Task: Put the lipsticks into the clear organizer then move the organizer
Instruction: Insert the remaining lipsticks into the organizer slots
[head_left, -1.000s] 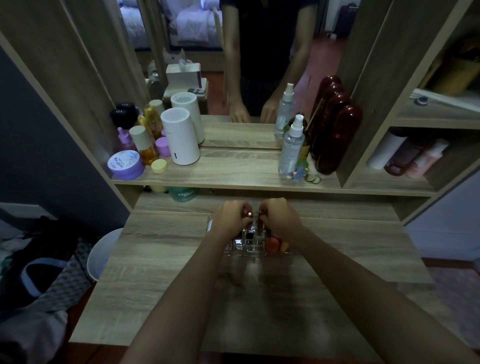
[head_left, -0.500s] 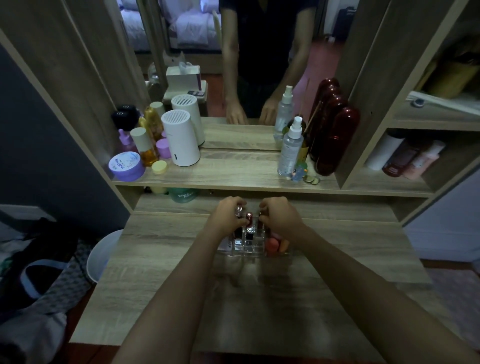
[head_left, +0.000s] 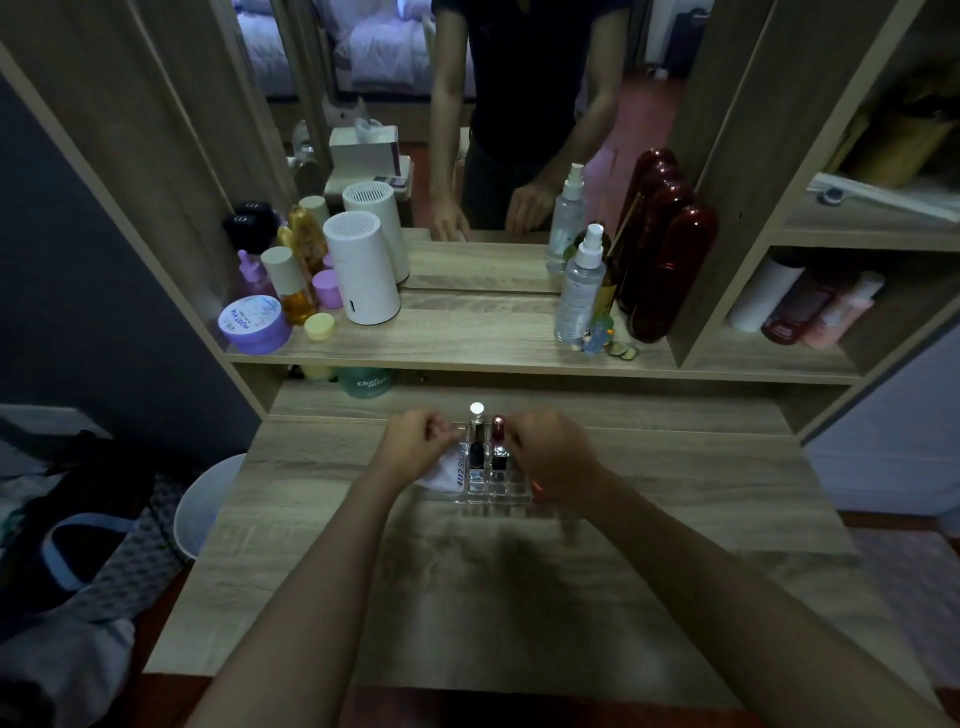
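The clear organizer (head_left: 500, 487) stands on the wooden desk (head_left: 519, 587) towards its back. Two lipsticks stand upright in its rear slots: a silver-capped lipstick (head_left: 476, 432) and a red-capped lipstick (head_left: 499, 439). A white tube (head_left: 445, 474) printed "4U2" lies at the organizer's left side, partly under my left hand (head_left: 415, 448). That hand is curled against the organizer's back left corner. My right hand (head_left: 551, 457) is curled over its right side and hides that part.
The shelf (head_left: 467, 343) behind holds a white cylinder (head_left: 363, 270), jars, a spray bottle (head_left: 581, 286) and a dark red case (head_left: 670, 270) in front of a mirror. A teal jar (head_left: 368, 383) sits under the shelf. A white bin (head_left: 205, 504) stands left of the desk.
My hands have moved apart from over the lipsticks to the organizer's two sides. Both lipsticks now stand uncovered in it.
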